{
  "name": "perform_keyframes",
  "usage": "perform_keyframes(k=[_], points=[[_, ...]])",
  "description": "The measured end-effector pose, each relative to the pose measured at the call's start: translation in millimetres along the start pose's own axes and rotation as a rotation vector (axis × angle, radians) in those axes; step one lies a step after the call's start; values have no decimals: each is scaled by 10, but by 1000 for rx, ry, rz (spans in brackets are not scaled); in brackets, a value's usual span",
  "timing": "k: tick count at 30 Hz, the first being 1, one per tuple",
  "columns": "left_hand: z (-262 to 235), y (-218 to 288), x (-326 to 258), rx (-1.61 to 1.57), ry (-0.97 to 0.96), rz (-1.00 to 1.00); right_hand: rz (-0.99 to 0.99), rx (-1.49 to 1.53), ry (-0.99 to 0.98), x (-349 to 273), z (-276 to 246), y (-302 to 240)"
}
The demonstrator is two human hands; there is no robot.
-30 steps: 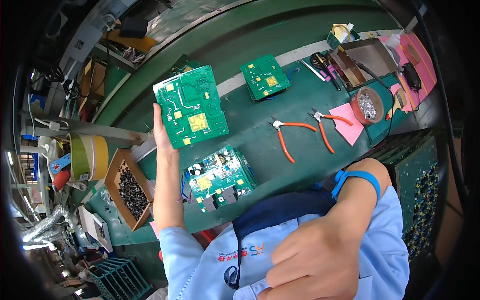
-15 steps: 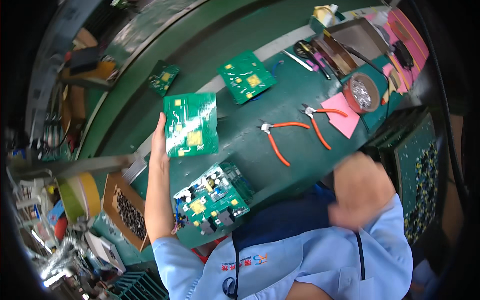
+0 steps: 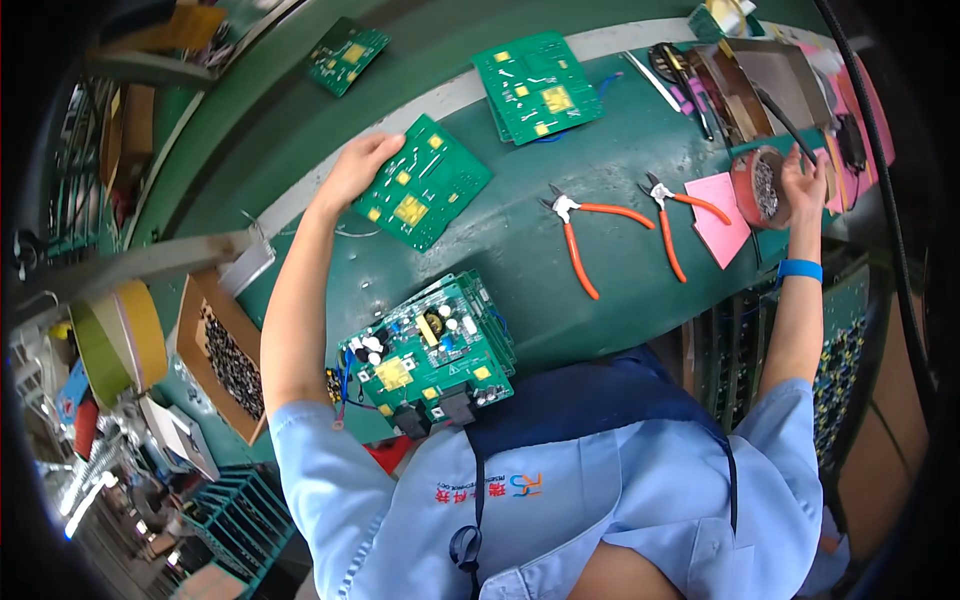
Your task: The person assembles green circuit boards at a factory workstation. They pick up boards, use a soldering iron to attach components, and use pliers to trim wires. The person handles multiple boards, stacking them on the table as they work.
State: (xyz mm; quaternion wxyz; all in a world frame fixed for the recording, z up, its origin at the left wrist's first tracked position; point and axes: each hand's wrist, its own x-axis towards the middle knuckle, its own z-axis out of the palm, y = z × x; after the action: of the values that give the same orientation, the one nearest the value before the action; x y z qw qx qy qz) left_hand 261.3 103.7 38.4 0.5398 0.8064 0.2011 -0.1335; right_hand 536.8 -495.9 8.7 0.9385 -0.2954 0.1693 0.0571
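My left hand (image 3: 357, 166) grips the far edge of a green circuit board (image 3: 424, 184) with yellow pads, held low over the green bench (image 3: 560, 300). My right hand (image 3: 806, 178) reaches to the right and rests its fingers at a round red dish (image 3: 757, 186) filled with small metal parts. Whether the fingers pinch a part is not visible. A stack of green boards populated with components (image 3: 430, 350) lies near my chest. Two orange-handled pliers (image 3: 588, 228) (image 3: 672, 212) lie between the hands.
More green boards lie at the far side (image 3: 538, 88) and far left (image 3: 347, 52). A cardboard box of dark parts (image 3: 222, 360) and tape rolls (image 3: 115, 335) sit at left. A pink paper (image 3: 722, 215) and a tool tray (image 3: 740, 70) are at right.
My right hand went from near my chest out to the red dish. My left hand carried the green board to the right and lowered it toward the bench.
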Motion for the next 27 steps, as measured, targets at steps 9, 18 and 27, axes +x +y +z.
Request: perform_keyframes(k=[9,18,27], points=[[-159,-394,-365,260,390,43,107,-53,-28,346,56,-84],[296,-862,-892,759,462,166,-291,-391,-324,-408,425,-6],[-16,-751,-1352,201,-48,-189,-127,-537,-303,-1060,938,749]])
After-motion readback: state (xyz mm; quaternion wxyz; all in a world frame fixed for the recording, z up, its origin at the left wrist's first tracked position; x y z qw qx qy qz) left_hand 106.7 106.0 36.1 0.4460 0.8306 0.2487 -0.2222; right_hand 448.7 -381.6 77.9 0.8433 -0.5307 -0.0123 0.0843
